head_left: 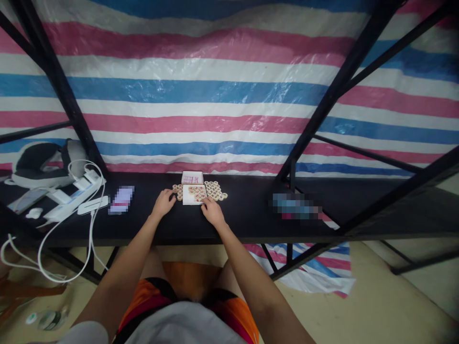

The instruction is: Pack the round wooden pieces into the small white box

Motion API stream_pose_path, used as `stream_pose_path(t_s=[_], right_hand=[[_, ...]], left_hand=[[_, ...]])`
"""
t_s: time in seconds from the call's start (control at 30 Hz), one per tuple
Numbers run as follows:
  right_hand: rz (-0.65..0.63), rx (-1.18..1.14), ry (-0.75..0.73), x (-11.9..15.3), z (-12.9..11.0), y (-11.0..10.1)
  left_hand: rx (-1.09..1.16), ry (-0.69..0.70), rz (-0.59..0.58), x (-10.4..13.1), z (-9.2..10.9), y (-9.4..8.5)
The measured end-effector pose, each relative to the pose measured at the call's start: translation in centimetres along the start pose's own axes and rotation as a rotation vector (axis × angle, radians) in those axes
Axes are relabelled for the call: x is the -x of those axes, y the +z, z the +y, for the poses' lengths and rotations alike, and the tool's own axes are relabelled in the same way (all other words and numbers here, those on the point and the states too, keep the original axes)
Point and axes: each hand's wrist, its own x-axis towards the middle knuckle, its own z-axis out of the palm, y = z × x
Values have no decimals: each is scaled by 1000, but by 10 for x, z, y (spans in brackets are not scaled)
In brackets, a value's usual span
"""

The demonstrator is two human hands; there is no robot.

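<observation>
At the left end of the bench [247,217], near its far edge, sits a rounded grey-and-black padded item [45,165]. In front of it a white power strip [73,198] lies at a slant with plugs in it, and white cables [91,234] run from it and loop down past the near edge. A phone [122,199] with a lit screen, partly pixelated, lies to the right of the strip, well apart from the hands.

Farther right, the left hand [165,203] rests low on the bench, thumb and fingers part-curled with a small gap between them, at a small cluster of round pieces [180,192]; whether it grips one, I cannot tell. Just right of that cluster is a white box [187,198], roughly midway between the near and far edges, with several round pieces in view on it. A white panel with red markings [192,177] stands directly behind, toward the far edge. A larger group of round pieces [215,190] lies along the box's right side.

The right hand [213,212] is at the box's near right corner, fingers loosely bent; its hold is unclear. Toward the bench's right part, a pixelated item [297,206] lies near a black frame post [315,114].
</observation>
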Motion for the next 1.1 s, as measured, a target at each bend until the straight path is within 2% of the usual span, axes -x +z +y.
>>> stream_pose_path(t_s=[0.13,0.4,0.57,1.1], right_hand=[[4,-1,1,0,0,0],[-4,7,7,0,0,0],[10,1,1,0,0,1],[16,3,-1,0,1,1]], left_hand=[[-9,115,-71,2,9,-2],[38,57,-68,2,7,-1],[4,101,-98,1,4,1],[6,91,-116,2,3,1]])
